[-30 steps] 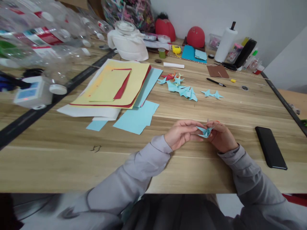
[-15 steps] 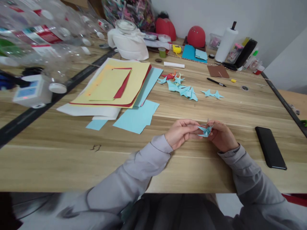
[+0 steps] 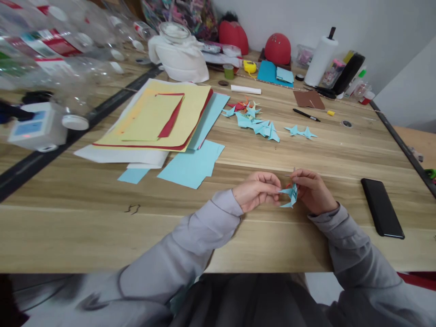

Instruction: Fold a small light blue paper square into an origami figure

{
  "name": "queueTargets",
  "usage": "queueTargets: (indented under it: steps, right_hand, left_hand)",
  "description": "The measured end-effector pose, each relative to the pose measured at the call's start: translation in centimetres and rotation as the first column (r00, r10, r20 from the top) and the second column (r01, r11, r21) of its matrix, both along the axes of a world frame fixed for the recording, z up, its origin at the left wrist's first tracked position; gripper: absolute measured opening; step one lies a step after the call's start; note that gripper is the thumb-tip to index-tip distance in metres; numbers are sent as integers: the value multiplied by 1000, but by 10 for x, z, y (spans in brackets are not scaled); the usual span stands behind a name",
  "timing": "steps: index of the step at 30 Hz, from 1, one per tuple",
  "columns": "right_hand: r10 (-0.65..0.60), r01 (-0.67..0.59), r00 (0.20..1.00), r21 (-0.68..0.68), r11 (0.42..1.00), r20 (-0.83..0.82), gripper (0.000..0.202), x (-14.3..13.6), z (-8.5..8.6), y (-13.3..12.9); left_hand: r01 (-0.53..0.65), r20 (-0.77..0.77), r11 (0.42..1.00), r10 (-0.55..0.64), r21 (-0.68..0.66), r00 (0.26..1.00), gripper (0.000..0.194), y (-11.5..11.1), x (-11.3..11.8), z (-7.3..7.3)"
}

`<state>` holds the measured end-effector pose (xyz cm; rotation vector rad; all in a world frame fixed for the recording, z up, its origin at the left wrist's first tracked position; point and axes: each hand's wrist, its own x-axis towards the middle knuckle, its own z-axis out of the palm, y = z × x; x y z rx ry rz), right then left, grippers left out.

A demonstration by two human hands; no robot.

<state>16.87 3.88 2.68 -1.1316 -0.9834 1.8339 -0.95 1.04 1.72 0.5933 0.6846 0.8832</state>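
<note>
Between my two hands, above the front of the table, is a light blue folded-paper crane (image 3: 291, 194) with pointed tips. My left hand (image 3: 259, 191) pinches its left tip with thumb and fingers. The fingers of my right hand (image 3: 314, 191) are closed at its upper right edge. Just above the crane, by the right fingertips, shows a thin greyish pointed piece with a bit of orange; too small to make out. Farther back lie a pair of blue paper cranes (image 3: 301, 131) and a cluster of blue folded-paper pieces (image 3: 259, 126) with red and orange ones.
Left of my hands are blue paper sheets (image 3: 194, 165) and a stack of yellow, red and white paper (image 3: 143, 120). A black phone (image 3: 382, 206) lies at right, a black pen (image 3: 306, 115) farther back. Plastic bottles (image 3: 64, 68) crowd the left; a paper roll (image 3: 320, 61) stands behind.
The crane has turned and tilted downward between my hands, its points now spread to the left. My hands have drawn slightly apart, and an orange bit has come into sight behind the paper.
</note>
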Motion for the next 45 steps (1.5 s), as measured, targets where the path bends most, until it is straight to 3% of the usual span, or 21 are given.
queueTargets:
  steps: [7,15,19,26,45]
  right_hand:
    - [-1,1,1000,6,1000,26,12,1,0,0]
    - [-13,13,1000,10,1000,12,10,2,-1,2]
    - [-29,29,1000,-8,1000,-6,9,1,1,2]
    - [-21,20,1000,-37,999,-22,11,1,3,2]
    - [-12,12,1000,-12,1000,-25,11,-1,3,1]
  left_hand:
    - [-14,-64,1000,15,15,998,24,0,0,0]
    - [-88,-113,996,85,-16,990,13,3,-1,2]
    - [-42,-91,999,40,-21,995,28,3,-1,2]
    - [50,-124,999,-53,-21,991,36,0,1,3]
    - [28,-58,999,-25,38,998,30,0,0,3]
